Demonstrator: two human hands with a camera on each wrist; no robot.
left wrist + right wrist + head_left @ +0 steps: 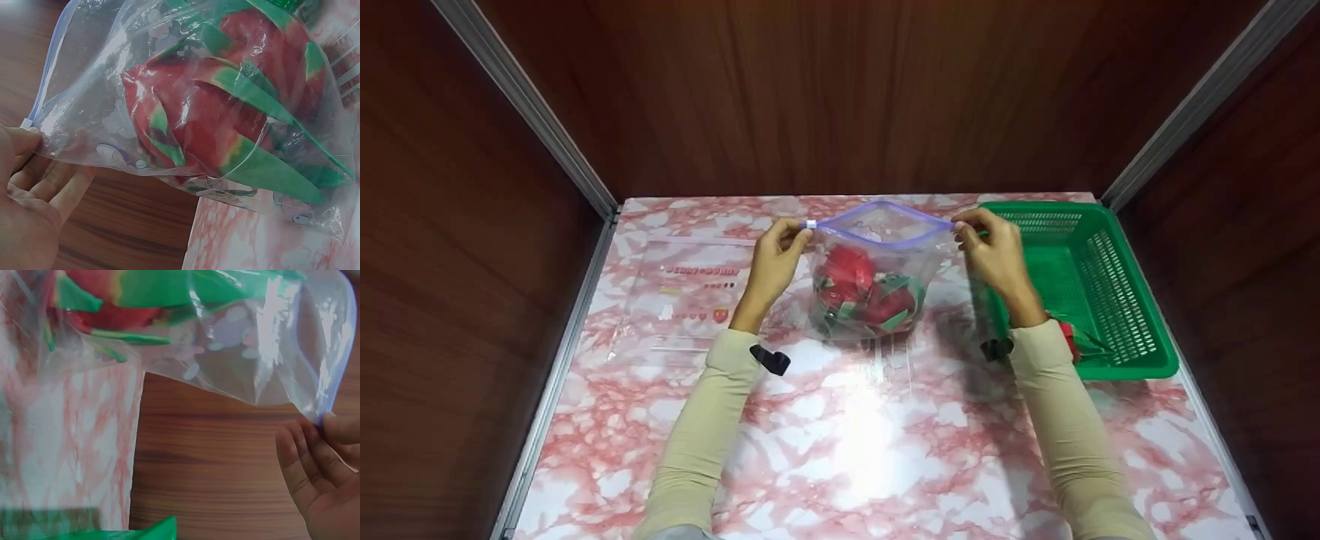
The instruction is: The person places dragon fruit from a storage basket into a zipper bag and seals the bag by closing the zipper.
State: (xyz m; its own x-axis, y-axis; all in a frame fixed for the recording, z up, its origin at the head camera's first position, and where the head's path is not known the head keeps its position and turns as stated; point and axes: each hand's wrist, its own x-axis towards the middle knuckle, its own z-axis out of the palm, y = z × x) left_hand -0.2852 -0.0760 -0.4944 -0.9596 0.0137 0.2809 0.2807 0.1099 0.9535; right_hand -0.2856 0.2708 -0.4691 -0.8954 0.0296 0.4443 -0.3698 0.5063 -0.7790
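Near the surface's (802, 457) far edge, a clear bag (896, 259) of red-green fruits (847, 271) gapes; the left hand (775, 260) and right hand (997, 251) pinch opposite ends of its purple rim (879, 244) between their fingers.

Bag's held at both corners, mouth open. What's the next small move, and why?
Probably draw the white slider toward the right hand: the bag gapes open, red fruits sit inside, the left hand pinches the corner beside the slider, and the right holds the opposite corner.
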